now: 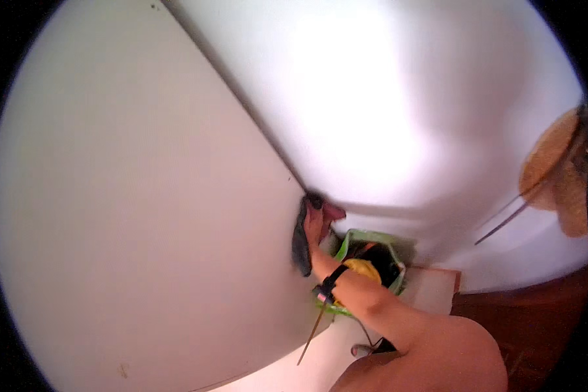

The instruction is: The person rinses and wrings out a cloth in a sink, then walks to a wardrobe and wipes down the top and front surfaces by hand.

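My right hand [314,223], at the end of an outstretched arm, is on a bunched cloth. The dark grey part of this cloth [301,245] hangs along the side of a large off-white panel [152,196]. A dusky pink fabric part [334,213] sticks out on the other side of my fingers. Hand and fabric are at the lower end of the dark gap between panel and white wall. A black band [334,277] is around my wrist. Below the forearm stands a green-edged bag [372,234], partly hidden by the arm. My left hand is out of view.
In the bag are a yellow item [365,269] and dark things. A thin brown stick [311,335] slants below my wrist. The white wall [348,98] rises behind. Tan rounded objects [549,166] and a thin dark rod [500,228] are at right, above reddish-brown flooring [529,323].
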The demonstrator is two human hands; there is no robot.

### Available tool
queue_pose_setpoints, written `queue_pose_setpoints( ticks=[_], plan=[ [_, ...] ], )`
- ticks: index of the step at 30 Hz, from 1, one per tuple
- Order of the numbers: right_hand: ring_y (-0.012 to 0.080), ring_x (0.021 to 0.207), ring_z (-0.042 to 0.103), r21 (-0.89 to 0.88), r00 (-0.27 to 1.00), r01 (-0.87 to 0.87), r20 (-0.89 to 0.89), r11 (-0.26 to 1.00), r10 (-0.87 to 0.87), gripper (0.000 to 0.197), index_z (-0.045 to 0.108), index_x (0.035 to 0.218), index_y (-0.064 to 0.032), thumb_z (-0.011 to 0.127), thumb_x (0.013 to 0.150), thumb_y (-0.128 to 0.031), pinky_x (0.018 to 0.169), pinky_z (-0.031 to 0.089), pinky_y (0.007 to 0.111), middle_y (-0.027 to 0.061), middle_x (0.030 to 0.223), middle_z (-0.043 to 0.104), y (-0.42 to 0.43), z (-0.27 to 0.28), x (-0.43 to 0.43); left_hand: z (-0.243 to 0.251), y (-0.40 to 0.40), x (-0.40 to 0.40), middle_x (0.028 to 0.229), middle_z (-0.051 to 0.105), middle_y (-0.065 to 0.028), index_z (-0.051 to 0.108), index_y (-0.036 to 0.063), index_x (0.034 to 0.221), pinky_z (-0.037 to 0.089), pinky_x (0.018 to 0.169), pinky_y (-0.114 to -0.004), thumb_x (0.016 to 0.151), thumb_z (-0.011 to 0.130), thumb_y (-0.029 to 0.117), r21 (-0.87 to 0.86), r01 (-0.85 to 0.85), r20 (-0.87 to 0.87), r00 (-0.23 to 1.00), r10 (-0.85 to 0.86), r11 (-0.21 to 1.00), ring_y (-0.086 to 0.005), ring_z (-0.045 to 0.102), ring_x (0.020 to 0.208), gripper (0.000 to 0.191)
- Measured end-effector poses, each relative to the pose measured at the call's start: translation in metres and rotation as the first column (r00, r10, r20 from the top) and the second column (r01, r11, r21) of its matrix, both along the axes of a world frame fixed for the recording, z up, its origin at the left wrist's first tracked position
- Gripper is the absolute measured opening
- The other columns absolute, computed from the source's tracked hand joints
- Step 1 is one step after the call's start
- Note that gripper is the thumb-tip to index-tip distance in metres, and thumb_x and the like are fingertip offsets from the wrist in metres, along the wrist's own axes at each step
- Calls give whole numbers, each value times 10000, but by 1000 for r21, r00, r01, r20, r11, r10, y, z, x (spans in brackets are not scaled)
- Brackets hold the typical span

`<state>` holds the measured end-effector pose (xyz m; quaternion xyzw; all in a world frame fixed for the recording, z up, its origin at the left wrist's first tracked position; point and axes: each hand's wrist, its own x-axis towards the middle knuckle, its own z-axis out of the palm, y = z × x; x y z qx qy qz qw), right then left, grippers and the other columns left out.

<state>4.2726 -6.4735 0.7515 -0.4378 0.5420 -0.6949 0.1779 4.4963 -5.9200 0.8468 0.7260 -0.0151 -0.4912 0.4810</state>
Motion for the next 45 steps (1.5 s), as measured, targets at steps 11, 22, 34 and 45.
queue_pose_setpoints(
  ticks=[11,22,34,45],
  plan=[
    [454,1366,438,237,585,-770,-109,592,804,554,543,1399,-13,656,921,-269,1175,318,508,262,1422,525,280,26,57,-32,-28,13,1566,420,-284,311,22,1593,374,1161,-570,1092,281,616,-138,138,-73,986,-149,981,-459,479,1382,777],
    [483,1392,395,-303,584,-791,-631,531,510,691,481,1442,-2,704,873,-323,1188,300,529,287,1465,461,299,276,188,31,-145,31,1481,480,-262,374,27,1550,415,1088,-547,1087,328,590,-467,450,164,890,-426,761,-418,521,1283,731],
    [514,1421,348,-574,646,-714,-761,401,61,847,414,1489,10,757,821,-382,1203,280,551,314,1513,391,299,458,204,69,-179,29,1389,546,-237,442,32,1503,459,1010,-523,1081,379,563,-554,619,311,774,-551,557,-372,566,1174,682],
    [543,1447,304,-485,656,-665,-743,568,133,995,353,1533,21,805,773,-436,1217,263,572,338,1556,327,290,352,169,42,-162,10,1305,606,-215,505,36,1460,500,938,-500,1075,426,537,-491,617,236,773,-588,614,-330,607,1074,637]
  ],
)
